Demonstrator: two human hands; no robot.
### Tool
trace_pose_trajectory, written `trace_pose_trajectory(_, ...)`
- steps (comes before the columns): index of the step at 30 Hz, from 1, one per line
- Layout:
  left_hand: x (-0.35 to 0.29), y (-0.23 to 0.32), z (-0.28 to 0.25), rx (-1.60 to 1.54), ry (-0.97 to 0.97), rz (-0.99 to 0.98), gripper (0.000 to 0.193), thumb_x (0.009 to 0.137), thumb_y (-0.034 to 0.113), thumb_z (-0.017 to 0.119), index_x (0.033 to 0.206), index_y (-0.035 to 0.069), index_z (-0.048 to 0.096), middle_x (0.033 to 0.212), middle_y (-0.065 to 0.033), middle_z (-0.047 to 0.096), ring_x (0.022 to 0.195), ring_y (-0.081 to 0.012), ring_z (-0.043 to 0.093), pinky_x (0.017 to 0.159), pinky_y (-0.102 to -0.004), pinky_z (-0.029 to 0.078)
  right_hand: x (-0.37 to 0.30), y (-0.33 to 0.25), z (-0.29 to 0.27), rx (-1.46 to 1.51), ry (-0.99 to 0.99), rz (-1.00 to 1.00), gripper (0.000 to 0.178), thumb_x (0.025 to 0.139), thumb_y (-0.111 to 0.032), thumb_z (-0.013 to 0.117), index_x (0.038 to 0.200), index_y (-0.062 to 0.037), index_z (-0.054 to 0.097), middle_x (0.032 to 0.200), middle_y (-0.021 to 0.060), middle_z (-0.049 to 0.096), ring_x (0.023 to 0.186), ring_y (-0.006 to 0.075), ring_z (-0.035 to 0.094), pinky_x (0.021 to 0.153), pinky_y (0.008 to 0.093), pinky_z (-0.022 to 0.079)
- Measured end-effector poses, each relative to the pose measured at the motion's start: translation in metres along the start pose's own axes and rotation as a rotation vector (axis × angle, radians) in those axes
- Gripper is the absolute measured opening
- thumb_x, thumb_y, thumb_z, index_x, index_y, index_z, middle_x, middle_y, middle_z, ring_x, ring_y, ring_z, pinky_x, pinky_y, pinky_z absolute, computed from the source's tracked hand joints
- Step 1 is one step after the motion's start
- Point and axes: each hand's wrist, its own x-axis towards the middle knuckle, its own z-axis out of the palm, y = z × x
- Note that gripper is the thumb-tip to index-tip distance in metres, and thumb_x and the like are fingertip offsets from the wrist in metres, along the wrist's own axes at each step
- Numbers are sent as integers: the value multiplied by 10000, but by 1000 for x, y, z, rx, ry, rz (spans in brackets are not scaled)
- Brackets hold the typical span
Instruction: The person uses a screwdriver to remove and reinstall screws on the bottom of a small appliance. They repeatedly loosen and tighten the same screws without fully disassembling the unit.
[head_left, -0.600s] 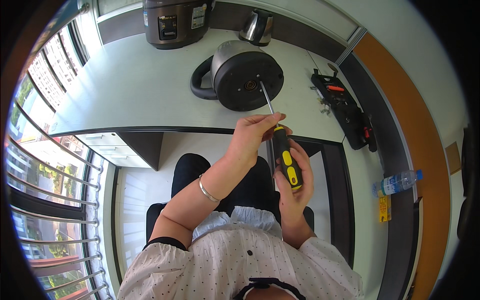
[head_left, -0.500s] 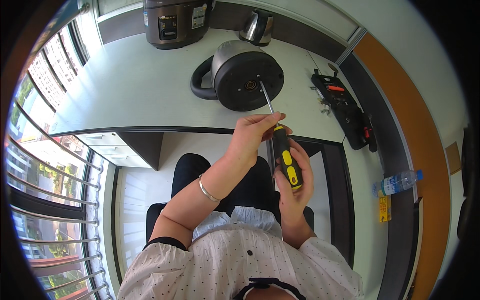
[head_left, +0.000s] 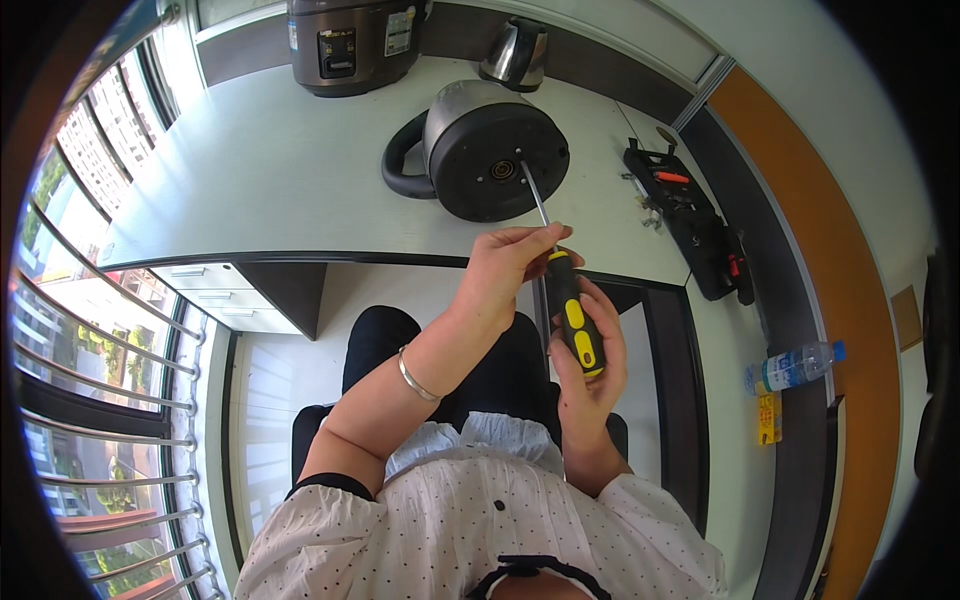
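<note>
An electric kettle (head_left: 470, 165) lies on its side on the desk, its round black base turned toward me and its handle to the left. My right hand (head_left: 592, 365) is wrapped round the black and yellow handle of a screwdriver (head_left: 573, 310). Higher up, the fingers of my left hand (head_left: 508, 262) pinch the metal shaft just above that handle. The shaft slants up and left to the kettle's base, its tip at or close to a screw spot beside the central round connector. Whether the tip sits in a screw is too small to tell.
A rice cooker (head_left: 355, 50) stands at the back left, a second small kettle (head_left: 514, 55) at the back. To the right lie an open black tool case (head_left: 690, 215) and small loose parts. A plastic bottle (head_left: 800, 366) and a yellow box (head_left: 769, 415) are farther right. Drawers (head_left: 215, 298) sit below the desk.
Almost nothing differs. Both hands keep the same grip on the screwdriver, and the kettle stays in place.
</note>
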Motion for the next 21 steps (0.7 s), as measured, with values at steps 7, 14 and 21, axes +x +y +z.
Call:
trace_pose_trajectory(7,0,0,-1,-10,-8,1,329,899,262,612,1052,-26,653,860,-135,686,802,-172,646,856,-292,439,0,0,0,9,-1,6,455,785,72,578,1228,6,496,1322,180,418,1019,184,562,882,278,467)
trace_pose_trajectory(14,-2,1,1,-4,-4,-6,323,902,255,607,1048,-29,654,846,-130,685,797,-167,644,851,-292,441,-1,-2,-1,-2,-1,3,455,780,72,580,1223,7,500,1319,179,420,1018,189,564,882,282,466)
trace_pose_trajectory(21,0,0,0,0,-10,-10,329,904,259,605,1053,-31,651,851,-129,683,806,-168,643,860,-293,436,0,-2,-1,-14,-4,-1,455,780,66,584,1223,7,500,1316,180,422,1020,189,564,886,285,466)
